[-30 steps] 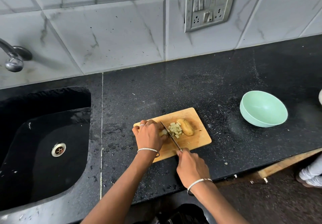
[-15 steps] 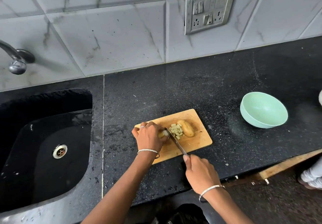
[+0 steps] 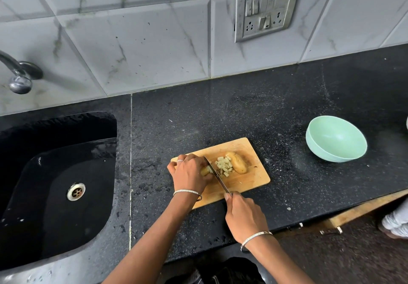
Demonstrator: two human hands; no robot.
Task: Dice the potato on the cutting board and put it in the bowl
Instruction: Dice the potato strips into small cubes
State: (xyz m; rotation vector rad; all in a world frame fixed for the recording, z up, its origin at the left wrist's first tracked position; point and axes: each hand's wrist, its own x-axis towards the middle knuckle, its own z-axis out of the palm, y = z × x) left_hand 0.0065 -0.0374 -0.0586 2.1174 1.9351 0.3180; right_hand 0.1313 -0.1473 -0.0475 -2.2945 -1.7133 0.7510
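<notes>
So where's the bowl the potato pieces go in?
In the head view, the green bowl sits on the black counter, right of the cutting board and apart from it.

Left arm: bare forearm comes in from the bottom edge and slants up and to the right.
Left wrist: straight, ringed by a thin bangle (image 3: pixel 187 192).
Left hand (image 3: pixel 189 176): palm down, back toward the camera, fingers curled and pinning a potato piece (image 3: pixel 205 171); a ring (image 3: pixel 180 161) sits on one finger.
Right arm: bare forearm comes in from the lower right and slants up and to the left.
Right wrist: slightly bent, with a thin bangle.
Right hand (image 3: pixel 245 216): closed round the handle of the knife (image 3: pixel 217 177), one fingertip stretched forward to the base of the blade.
Spacing: the hands sit near each other, not touching, left ahead of right.
</notes>
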